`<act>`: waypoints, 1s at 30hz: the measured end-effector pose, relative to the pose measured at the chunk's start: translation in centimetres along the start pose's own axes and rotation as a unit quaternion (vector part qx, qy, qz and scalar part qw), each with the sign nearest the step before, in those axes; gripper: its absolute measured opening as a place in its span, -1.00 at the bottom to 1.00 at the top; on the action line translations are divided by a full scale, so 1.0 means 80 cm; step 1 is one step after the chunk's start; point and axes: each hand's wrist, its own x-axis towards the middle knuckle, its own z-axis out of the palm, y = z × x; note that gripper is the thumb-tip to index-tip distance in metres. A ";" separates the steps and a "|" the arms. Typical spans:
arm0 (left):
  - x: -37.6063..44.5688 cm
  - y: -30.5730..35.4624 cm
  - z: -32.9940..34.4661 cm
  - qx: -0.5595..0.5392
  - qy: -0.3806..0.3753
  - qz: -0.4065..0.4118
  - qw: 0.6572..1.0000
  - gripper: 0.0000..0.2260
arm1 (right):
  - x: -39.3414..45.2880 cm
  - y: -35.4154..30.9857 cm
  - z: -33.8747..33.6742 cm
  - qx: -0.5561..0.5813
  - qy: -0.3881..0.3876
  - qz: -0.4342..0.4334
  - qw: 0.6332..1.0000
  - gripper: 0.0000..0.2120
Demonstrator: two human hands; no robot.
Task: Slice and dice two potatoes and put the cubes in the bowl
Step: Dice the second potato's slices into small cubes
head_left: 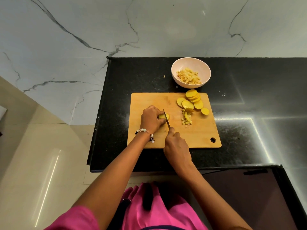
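Potato slices (pixel 163 116) sat stacked near the cutting board's (pixel 196 135) middle, pinned by the left hand's (pixel 152 119) curled fingers; the right hand (pixel 177 145) gripped the knife (pixel 166 118), blade running away from the body, just right of those fingers, bowl (pixel 191 63) beyond the board

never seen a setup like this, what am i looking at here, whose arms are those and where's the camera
There is no machine here. One camera is worn on a person's head, looking forward and down, so the arms reaching in from the bottom are that person's own. On a black counter lies a wooden cutting board. The left hand holds a potato piece steady on it, while the right hand grips a knife whose blade is cutting into that piece. Also on the board are round potato slices and a small pile of cubes. Just beyond the board stands a pale bowl with diced potato already inside.
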 end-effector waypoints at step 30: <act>-0.012 -0.010 -0.005 -0.080 0.054 0.014 0.995 -0.66 | -0.020 0.002 -0.002 -0.001 -0.041 0.001 0.999 -0.44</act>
